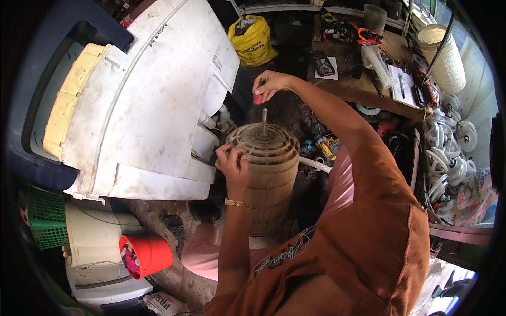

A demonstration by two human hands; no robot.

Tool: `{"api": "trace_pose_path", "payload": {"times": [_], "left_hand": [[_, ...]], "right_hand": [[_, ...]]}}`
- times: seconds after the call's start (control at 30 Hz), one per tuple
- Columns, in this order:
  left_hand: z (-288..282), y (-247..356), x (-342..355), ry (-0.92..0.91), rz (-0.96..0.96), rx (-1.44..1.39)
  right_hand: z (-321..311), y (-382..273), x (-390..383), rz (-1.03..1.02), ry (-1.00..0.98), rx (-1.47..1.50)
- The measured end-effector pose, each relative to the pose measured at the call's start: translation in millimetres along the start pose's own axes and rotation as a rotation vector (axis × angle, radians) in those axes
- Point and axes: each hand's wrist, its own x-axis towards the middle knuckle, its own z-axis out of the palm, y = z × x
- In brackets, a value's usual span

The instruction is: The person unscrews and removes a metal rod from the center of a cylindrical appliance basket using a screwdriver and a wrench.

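Note:
A grimy beige ribbed drum (pixel 266 184), like a washing machine's spin tub, stands upside down between my knees. A metal shaft (pixel 264 120) sticks up from the middle of its slotted top. Above the shaft's tip, and apart from it, my right hand (pixel 273 84) pinches a small red piece (pixel 258 98); its exact kind is too small to tell. My left hand (pixel 232 162), wrist banded in gold, rests at the tub's left upper edge with fingers curled against it. Part of that grip is hidden.
Left of the tub leans a large white washing machine body (pixel 153 100). A red bucket (pixel 150 256) and green basket (pixel 48 218) sit lower left. Behind stands a yellow bag (pixel 252 42). A cluttered wooden workbench (pixel 342 87) is back right; a yellow-black drill (pixel 328 148) lies beside the tub.

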Motion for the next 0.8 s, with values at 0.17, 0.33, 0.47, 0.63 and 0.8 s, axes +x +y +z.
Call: {"api": "trace_pose_path", "payload": {"times": [0.17,0.33,0.47,0.63,0.8], "left_hand": [[9,0,24,0.018,-0.011,0.032],[11,-9,20,0.095,0.021,0.102],[19,-1,33,0.078,0.058,0.072],[12,-12,24,0.046,-0.08,-0.041],[16,-27,38,0.105,-0.012,0.022]], "right_hand": [[-25,53,-56,0.091,0.124,-0.961],[20,37,-85,0.115,-0.074,0.244],[-28,51,-103,0.101,0.204,-0.697],[16,59,-98,0.056,-0.006,-0.2],[-7,91,-97,0.08,0.049,-0.838]]}}
